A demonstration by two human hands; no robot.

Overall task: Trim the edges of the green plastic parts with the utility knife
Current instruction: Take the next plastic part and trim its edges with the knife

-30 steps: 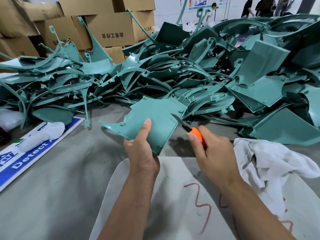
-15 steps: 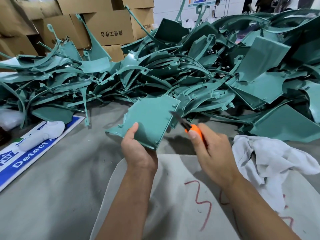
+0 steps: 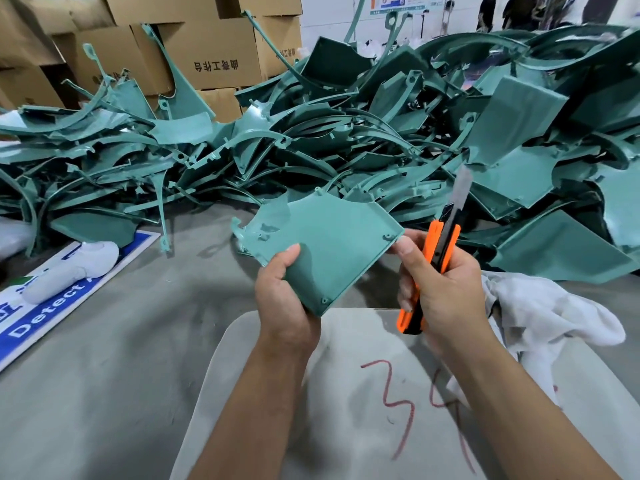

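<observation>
Part: a flat green panel with a raised rim and small screw bosses at the corners, held in the air above the grey board, in front of the pile.
Left hand: the left hand grasps the panel at its near-left corner, thumb on the upper face, fingers hidden beneath.
Right hand: the right hand is clenched round the knife; its thumb tip touches the panel's right corner.
Knife: orange and black handle, blade extended and pointing up, away from the panel; no edge under cut at this moment.
Weight: judged light, since one hand carries it by a corner without sag.
Stiffness: judged fairly stiff along the rim, thinner and likely springy across the flat face.
Surface: smooth moulded plastic with a slight sheen; probably slippery under a loose pinch.
Fragility: the notched far-left edge looks thin and jagged; likely to snag or crack if levered.
Where to hold: near a rimmed corner, close to the edge being trimmed, fingers kept behind the blade's path.
Risk: a springy edge may chatter under the blade; the supporting thumb lies near the working corner.
Surroundings: white cloth at right; blue sign at left; boxes behind.
</observation>
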